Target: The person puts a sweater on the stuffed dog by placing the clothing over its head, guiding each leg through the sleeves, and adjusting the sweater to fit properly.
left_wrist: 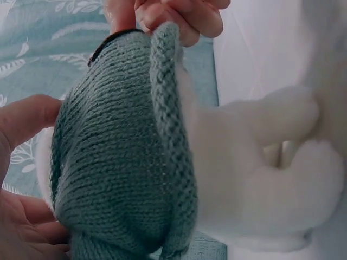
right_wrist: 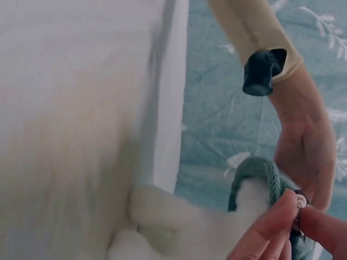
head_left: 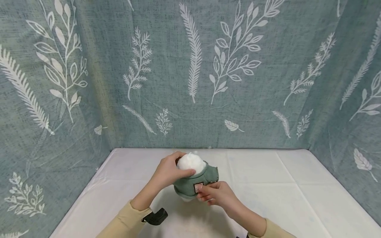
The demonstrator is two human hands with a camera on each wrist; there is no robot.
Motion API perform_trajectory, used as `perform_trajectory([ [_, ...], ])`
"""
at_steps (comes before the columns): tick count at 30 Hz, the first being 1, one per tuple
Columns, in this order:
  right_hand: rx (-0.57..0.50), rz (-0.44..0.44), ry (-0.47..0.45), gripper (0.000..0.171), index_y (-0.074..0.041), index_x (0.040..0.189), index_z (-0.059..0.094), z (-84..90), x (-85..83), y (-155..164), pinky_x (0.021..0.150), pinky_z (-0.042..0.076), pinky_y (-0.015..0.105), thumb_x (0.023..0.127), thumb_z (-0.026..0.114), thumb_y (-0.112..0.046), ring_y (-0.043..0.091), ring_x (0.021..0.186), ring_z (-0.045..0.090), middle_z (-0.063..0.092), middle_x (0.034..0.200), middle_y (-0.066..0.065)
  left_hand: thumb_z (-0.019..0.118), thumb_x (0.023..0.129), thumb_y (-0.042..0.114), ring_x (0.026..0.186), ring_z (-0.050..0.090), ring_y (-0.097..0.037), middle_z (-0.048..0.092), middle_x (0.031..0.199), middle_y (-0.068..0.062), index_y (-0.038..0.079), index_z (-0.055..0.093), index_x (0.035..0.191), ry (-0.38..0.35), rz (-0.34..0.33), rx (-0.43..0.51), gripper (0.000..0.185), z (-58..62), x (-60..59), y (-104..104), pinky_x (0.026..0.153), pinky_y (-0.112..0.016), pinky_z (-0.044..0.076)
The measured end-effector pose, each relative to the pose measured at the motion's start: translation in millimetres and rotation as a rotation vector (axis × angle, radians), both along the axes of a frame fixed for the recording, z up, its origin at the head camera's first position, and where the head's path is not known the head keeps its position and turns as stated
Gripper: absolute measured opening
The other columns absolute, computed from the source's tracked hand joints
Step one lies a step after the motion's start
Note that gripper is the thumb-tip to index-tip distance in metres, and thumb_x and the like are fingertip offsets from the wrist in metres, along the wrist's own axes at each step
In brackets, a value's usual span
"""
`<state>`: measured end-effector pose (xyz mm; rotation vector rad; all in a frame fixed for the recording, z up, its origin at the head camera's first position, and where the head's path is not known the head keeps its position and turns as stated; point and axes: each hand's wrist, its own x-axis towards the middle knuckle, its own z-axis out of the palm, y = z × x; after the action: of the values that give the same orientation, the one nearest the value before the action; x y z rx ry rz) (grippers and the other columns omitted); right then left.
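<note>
A white plush toy [head_left: 190, 162] in a green knitted sweater [head_left: 196, 181] is held above the white table [head_left: 268, 185]. My left hand [head_left: 169, 172] grips the toy's fluffy head from the left. My right hand [head_left: 212, 193] pinches the sweater's lower hem near its small label [head_left: 197, 187]. In the left wrist view the green sweater [left_wrist: 124, 157] fills the frame, with the toy's white legs [left_wrist: 260, 173] to its right and the right hand's fingers [left_wrist: 179, 16] pinching the hem at the top. The right wrist view shows the right hand's fingertips [right_wrist: 271, 230] on the hem [right_wrist: 255, 170] and the left hand [right_wrist: 303, 157] behind.
A teal curtain with white leaf prints [head_left: 190, 72] walls the table on three sides. A black wrist strap [head_left: 154, 217] sits on my left sleeve. The table's white cloth stretches out to both sides of the toy.
</note>
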<state>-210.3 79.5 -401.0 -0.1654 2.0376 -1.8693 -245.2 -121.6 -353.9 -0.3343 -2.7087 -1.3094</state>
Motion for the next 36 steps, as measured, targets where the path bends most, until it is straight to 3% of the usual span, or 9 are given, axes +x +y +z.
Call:
perform_trajectory([
  [7,-0.064,-0.006,-0.004,0.036,0.004,0.092,0.07,0.8,4.4,-2,0.058,0.05,0.02,0.086,0.07,-0.031,0.005,0.065,0.063,0.07,0.071,-0.002,0.081,0.071,0.031,0.092,0.062,-0.022,0.066,0.107,-0.007,0.011,0.063,0.114,-0.015,0.006,-0.009,0.051,1.3,-3.9,4,0.073,-0.039,0.052],
  [16,-0.053,-0.017,0.105,0.025,-0.003,0.069,0.065,-3.6,8.2,-3,0.064,0.054,0.025,0.084,0.071,-0.023,0.011,0.066,0.064,0.07,0.068,-0.001,0.082,0.069,0.024,0.083,0.062,-0.019,0.068,0.101,-0.007,0.01,0.066,0.107,-0.024,0.02,0.05,0.044,-3.2,-10.4,5,0.067,-0.034,0.051],
  [23,-0.013,-0.03,0.218,0.033,0.011,0.076,0.064,-8.2,13.3,-6,0.063,0.052,0.026,0.085,0.07,-0.021,0.011,0.066,0.062,0.07,0.069,0.0,0.081,0.067,0.019,0.079,0.061,-0.018,0.068,0.095,-0.006,0.01,0.069,0.1,-0.06,0.029,0.141,0.036,-6.2,-15.7,5,0.066,-0.032,0.051],
  [36,-0.004,-0.014,0.29,0.027,0.008,0.076,0.066,-16.0,20.0,-7,0.062,0.051,0.025,0.085,0.069,-0.017,0.009,0.061,0.059,0.07,0.072,0.013,0.08,0.067,0.015,0.078,0.06,-0.018,0.068,0.093,-0.005,0.009,0.069,0.095,-0.124,0.013,0.258,0.031,-7.3,-20.0,4,0.067,-0.033,0.052],
])
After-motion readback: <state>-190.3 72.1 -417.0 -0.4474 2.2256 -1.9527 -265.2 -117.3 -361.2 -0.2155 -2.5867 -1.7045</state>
